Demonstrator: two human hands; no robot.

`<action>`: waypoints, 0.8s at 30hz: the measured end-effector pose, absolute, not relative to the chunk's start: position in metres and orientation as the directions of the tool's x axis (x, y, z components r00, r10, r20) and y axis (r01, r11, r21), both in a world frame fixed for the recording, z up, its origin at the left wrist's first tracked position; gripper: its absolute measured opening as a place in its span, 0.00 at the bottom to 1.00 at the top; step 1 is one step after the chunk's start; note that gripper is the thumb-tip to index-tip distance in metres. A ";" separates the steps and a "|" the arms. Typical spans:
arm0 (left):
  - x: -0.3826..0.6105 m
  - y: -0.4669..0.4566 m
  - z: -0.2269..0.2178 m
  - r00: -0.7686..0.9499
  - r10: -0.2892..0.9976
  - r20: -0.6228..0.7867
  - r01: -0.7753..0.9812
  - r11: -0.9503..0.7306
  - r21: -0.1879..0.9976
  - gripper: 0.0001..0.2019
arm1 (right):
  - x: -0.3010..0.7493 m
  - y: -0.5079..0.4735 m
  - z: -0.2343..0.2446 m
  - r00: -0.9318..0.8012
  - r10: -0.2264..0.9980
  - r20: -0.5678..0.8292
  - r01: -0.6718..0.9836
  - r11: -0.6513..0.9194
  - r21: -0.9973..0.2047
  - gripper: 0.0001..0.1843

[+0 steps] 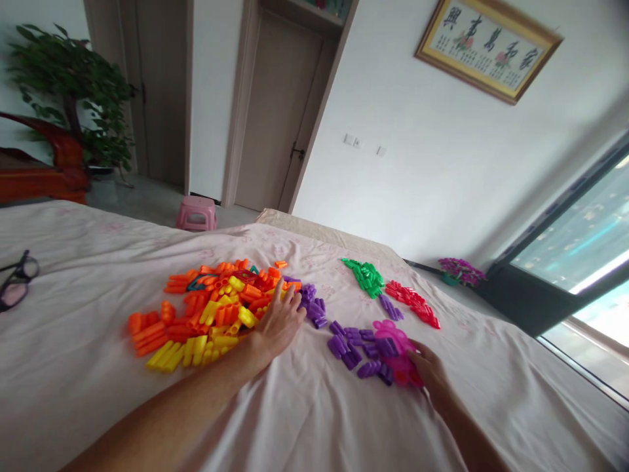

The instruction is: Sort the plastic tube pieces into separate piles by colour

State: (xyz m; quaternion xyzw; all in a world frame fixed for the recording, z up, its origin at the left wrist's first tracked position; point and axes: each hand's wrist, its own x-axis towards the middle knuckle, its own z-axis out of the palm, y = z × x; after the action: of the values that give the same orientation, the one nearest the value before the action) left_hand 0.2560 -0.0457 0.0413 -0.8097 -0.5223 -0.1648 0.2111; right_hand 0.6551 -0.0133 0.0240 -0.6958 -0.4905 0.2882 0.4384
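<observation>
My left hand [279, 321] rests palm down at the right edge of a mixed heap, its fingers stretched out and slightly apart. Orange plastic tube blocks [151, 335] and yellow tube blocks [170, 355] make up most of that heap. Just beyond my fingertips sits a cluster of purple tube blocks [314, 308]. My right hand [430, 368] grips the right edge of a pink flower-shaped plastic piece [401, 351], thumb and fingers closed on it. More purple blocks [350, 351] lie to its left, and some overlap the pink piece.
Farther back on the sheet [295, 406] lie green blocks [366, 276], red blocks [413, 301] and a few purple ones. Glasses [19, 282] lie at the far left. Beyond the sheet stand a pink stool [196, 214] and a potted plant [73, 85].
</observation>
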 end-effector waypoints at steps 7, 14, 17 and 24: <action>0.240 -0.095 0.041 0.621 0.539 0.570 0.741 -0.639 -0.203 0.11 | 0.509 0.028 0.022 0.012 0.994 0.104 0.529 0.082 -0.844 0.36; 0.226 -0.104 0.032 0.574 0.588 0.569 0.739 -0.672 -0.051 0.16 | 0.437 0.046 0.055 -0.266 0.891 0.368 0.683 0.443 -0.580 0.28; 0.223 -0.101 0.033 0.581 0.605 0.545 0.729 -0.684 -0.018 0.16 | 0.447 0.059 0.054 -0.168 0.906 0.387 0.665 0.394 -0.634 0.31; 0.223 -0.100 0.040 0.611 0.630 0.480 0.707 -0.706 0.026 0.17 | 0.476 0.083 0.014 0.064 0.987 0.148 0.348 0.117 -0.930 0.38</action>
State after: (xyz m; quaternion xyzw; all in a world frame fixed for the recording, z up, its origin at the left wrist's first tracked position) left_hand 0.2234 -0.1004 0.0404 -0.8937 -0.3740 -0.2336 0.0830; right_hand 0.4763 0.0834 0.0140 -0.5661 -0.5893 0.3475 0.4599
